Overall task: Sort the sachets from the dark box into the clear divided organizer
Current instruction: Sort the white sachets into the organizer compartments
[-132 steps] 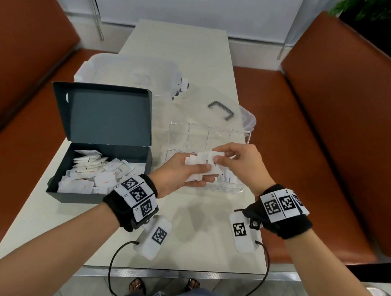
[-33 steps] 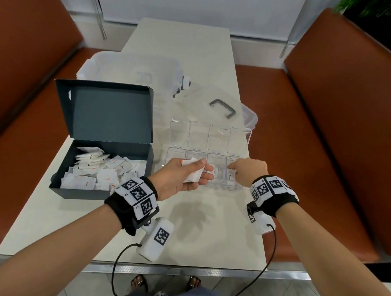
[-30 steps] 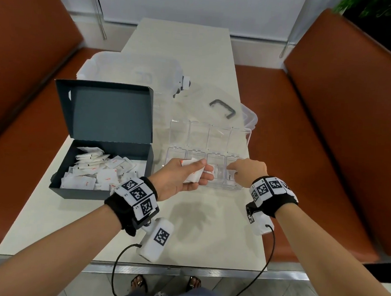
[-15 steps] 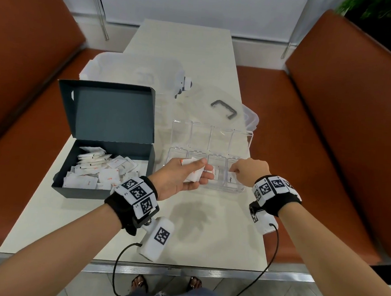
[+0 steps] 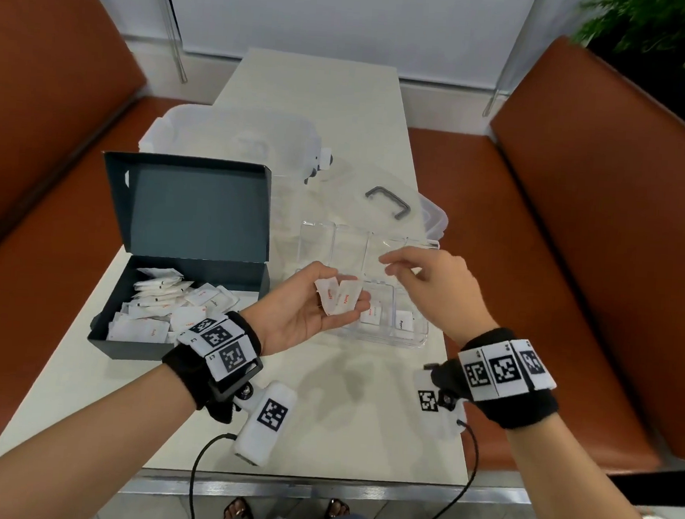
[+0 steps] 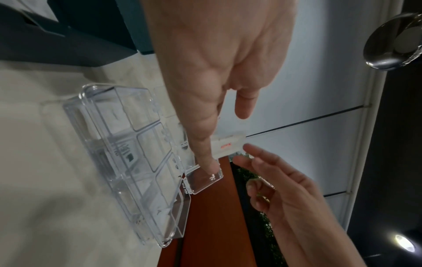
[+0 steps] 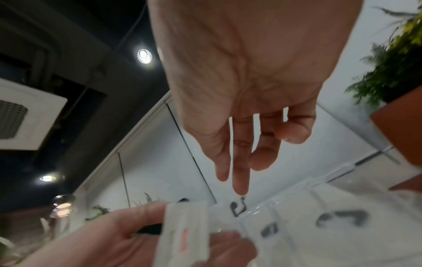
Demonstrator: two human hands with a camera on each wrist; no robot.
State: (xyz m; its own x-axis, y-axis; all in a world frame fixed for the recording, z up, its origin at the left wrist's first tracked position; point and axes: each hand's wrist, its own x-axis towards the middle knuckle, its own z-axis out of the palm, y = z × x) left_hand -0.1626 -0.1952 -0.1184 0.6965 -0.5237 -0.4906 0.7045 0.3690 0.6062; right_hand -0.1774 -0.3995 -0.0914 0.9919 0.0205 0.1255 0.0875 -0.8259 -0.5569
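A person's left hand [image 5: 309,309] cups two white sachets [image 5: 336,297] above the near edge of the clear organizer [image 5: 416,337] on the desk [image 5: 321,420]; the right hand [image 5: 428,283] hovers beside them, fingers loose and holding nothing, while more sachets fill the dark box [image 5: 132,346] at left

Between the hands the way is open; the dark box's raised lid [image 5: 192,208] walls off the left hand's [image 5: 308,313] far side.

Bare forearms with black fabric wristbands [image 5: 519,397]
White square-code marker tiles [image 5: 501,369] on bands; white camera blocks [image 5: 266,422] with black cables [image 5: 195,480] beneath.
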